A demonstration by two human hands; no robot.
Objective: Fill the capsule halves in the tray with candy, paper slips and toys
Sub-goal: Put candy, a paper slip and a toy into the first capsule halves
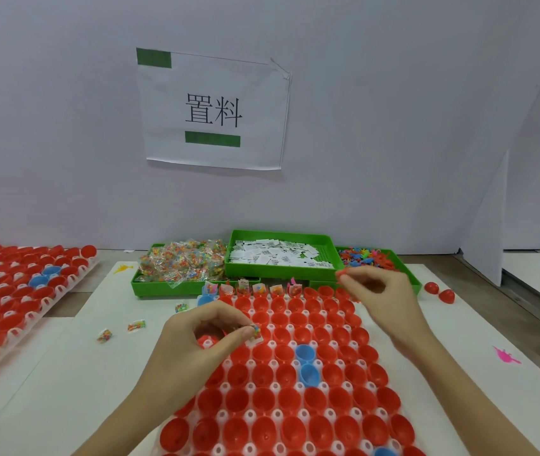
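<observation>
Left hand [196, 337]: grip pinched on a candy packet [256, 331], above the tray [281, 386].
Right hand [378, 296]: grip pinched on an orange toy [342, 274], over the tray's far edge.
Tray: red and blue capsule halves [263, 352]; far row filled.
Bins: candy [183, 260], slips [278, 253], toys [365, 255] behind the tray.

counter [74, 363]: white top in front of you, brown strip along the back wall.
tray [295, 373]: your white capsule tray sits mid-counter, cups of red and a few blue halves.
second tray [15, 311]: on your left, same kind, also loaded.
green bins [150, 286]: three along the back, side by side; the middle one sits higher than the two beside it.
loose candy packets [136, 325]: three on the white top, left of your tray.
pink toy [505, 356]: lies alone to your right.
yellow toy [123, 267]: by the left bin.
two red halves [439, 292]: right of the bins, close together.
</observation>
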